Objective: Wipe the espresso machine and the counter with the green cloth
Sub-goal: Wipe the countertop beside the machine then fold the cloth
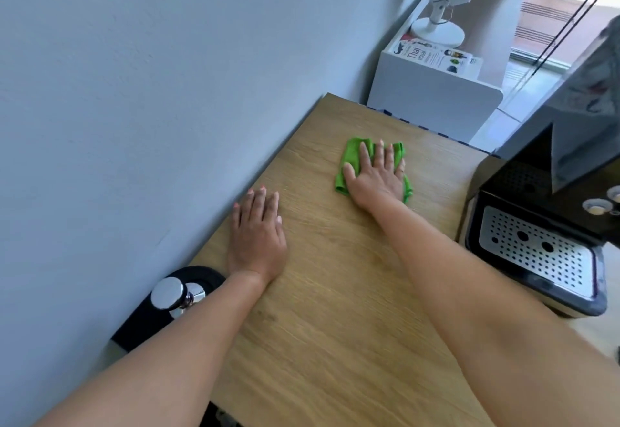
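Head view: the right hand (375, 176) presses flat, fingers spread, on the crumpled green cloth (352, 154) on the light wooden counter (335, 292). The left hand (256, 242) rests flat and empty near the wall. A careless left forearm could knock the chrome tamper (171, 294). On the black espresso machine (523, 175), the perforated steel drip tray (533, 252) hides any contents

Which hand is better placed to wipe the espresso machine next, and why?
Probably the right hand. It presses flat on the green cloth on the counter, on the side nearer the espresso machine. The left hand rests flat on bare wood near the wall, holding nothing.
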